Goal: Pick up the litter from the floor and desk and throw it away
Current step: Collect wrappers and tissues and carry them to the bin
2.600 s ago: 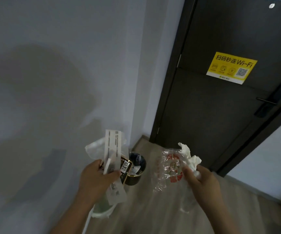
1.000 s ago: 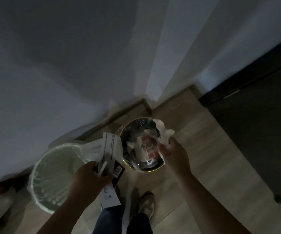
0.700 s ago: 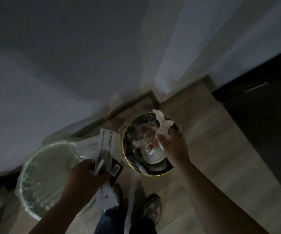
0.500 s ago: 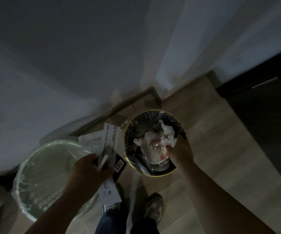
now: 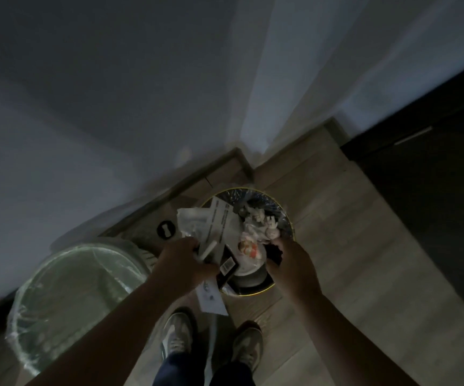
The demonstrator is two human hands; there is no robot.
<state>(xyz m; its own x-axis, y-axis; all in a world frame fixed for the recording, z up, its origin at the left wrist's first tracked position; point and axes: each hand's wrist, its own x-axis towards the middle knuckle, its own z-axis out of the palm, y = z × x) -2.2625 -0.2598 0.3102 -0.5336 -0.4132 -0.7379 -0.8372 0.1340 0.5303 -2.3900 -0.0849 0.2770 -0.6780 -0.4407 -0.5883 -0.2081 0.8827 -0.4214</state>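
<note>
A small black bin with a gold rim point(image 5: 256, 293) stands on the wood floor in the wall corner. My left hand point(image 5: 180, 263) grips a bundle of litter point(image 5: 219, 221) over the bin's left side: white printed paper slips, clear plastic wrap and a black box point(image 5: 226, 267). My right hand point(image 5: 289, 260) hangs over the bin's near right edge, fingers loosely curled and holding nothing. A crumpled white tissue point(image 5: 261, 221) and a clear bag with red print point(image 5: 249, 249) lie inside the bin.
A larger bin with a pale green liner point(image 5: 30, 285) stands to the left by the wall. A black round disc point(image 5: 165, 229) lies on the floor between the bins. A dark door point(image 5: 434, 190) is on the right. My shoes point(image 5: 176, 335) are just below the bin.
I came up to the bin and bent over it. My right hand lowered the tissue and red-printed bag into the bin and let go. My left hand moved its bundle right, over the bin.
</note>
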